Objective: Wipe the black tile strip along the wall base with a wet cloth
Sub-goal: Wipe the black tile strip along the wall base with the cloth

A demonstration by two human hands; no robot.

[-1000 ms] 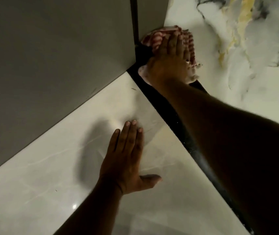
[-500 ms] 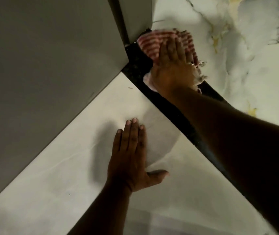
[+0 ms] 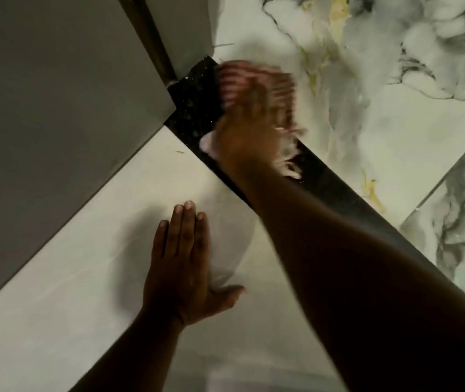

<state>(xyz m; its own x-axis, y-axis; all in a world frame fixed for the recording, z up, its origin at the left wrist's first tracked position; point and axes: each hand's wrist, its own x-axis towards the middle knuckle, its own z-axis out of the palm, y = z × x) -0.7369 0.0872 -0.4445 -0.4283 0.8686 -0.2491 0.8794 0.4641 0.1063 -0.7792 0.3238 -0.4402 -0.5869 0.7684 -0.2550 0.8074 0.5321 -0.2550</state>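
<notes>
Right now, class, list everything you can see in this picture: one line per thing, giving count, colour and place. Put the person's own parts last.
Black strip: one, black with pale specks, running diagonally from the corner at top centre to the lower right, between the two pale surfaces.
Cloth: one, red and white striped, blurred, on the strip's upper end.
Pale tile: one, off-white, left of the strip.
Marbled tiles: white with grey and yellow veins, right of the strip.
Grey panels: two, grey, upper left, with a dark gap between them.
Right hand: one, pressing on the cloth.
Left hand: one, flat on the pale tile, fingers together.
</notes>
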